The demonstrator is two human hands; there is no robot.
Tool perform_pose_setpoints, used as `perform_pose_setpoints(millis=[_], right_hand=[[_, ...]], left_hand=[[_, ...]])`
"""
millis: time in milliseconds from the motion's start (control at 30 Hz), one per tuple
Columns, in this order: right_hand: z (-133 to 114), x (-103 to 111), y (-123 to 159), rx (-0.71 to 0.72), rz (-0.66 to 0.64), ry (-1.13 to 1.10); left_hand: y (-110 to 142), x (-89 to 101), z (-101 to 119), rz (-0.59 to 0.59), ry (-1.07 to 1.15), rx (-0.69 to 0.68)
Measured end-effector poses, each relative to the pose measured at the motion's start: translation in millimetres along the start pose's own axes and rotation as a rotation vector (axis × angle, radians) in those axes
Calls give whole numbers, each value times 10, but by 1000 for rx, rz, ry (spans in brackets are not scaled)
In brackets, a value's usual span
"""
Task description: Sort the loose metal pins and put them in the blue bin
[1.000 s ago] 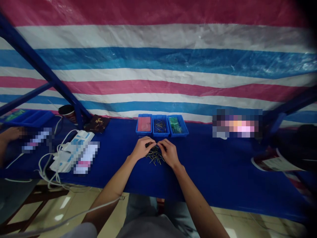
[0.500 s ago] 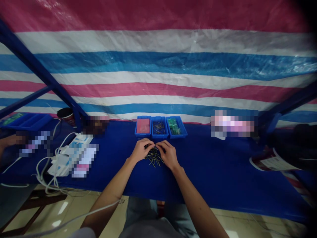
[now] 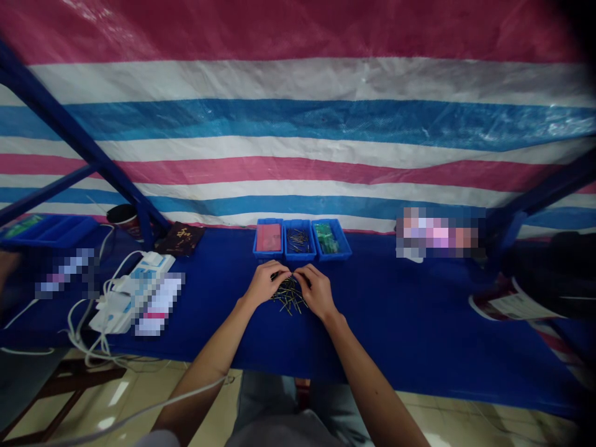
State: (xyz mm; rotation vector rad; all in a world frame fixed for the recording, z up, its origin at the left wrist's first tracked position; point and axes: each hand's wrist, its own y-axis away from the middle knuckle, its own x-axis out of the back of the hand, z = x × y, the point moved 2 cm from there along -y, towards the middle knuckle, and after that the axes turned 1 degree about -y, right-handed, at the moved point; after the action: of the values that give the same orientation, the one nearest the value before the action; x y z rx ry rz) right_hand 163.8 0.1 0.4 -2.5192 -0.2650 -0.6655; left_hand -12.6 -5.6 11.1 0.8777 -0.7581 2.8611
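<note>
My left hand point(image 3: 266, 282) and my right hand point(image 3: 317, 287) meet fingertip to fingertip over a loose pile of thin dark and brass-coloured rods point(image 3: 290, 298) on the blue tabletop. Both hands are closed in a pinch; what lies between the fingertips is too small to make out. Just beyond stand three blue bins side by side. The left bin point(image 3: 267, 255) holds a flat pink block point(image 3: 269, 237), the middle bin point(image 3: 300, 256) more of the thin rods point(image 3: 298, 239), and the right bin point(image 3: 335, 255) green-tinted small pieces point(image 3: 327, 238).
A white power strip point(image 3: 116, 307) with tangled white cables lies on the left, near a dark brown packet point(image 3: 182, 239) and a dark cup point(image 3: 123, 215). Another blue tray point(image 3: 69, 230) sits far left, with part of another person's hand point(image 3: 6, 267) below it. A striped sheet point(image 3: 298, 136) hangs behind.
My hands stay almost still, pinched together over the pile. At the far left, the other person's hand has drawn back toward the picture's edge.
</note>
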Motion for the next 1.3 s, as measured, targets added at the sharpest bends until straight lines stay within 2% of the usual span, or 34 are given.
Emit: perform_pose_setpoints(millis=[567, 800, 967, 1300], right_hand=[[23, -14, -15, -38, -17, 169], [12, 13, -10, -43, 1, 32], [-8, 9, -13, -6, -20, -3], [-1, 11, -11, -23, -24, 7]], left_hand=[[-6, 7, 25, 4, 1, -7], [-3, 22, 7, 19, -7, 16], [-5, 21, 6, 20, -16, 19], [-4, 23, 3, 24, -11, 29]])
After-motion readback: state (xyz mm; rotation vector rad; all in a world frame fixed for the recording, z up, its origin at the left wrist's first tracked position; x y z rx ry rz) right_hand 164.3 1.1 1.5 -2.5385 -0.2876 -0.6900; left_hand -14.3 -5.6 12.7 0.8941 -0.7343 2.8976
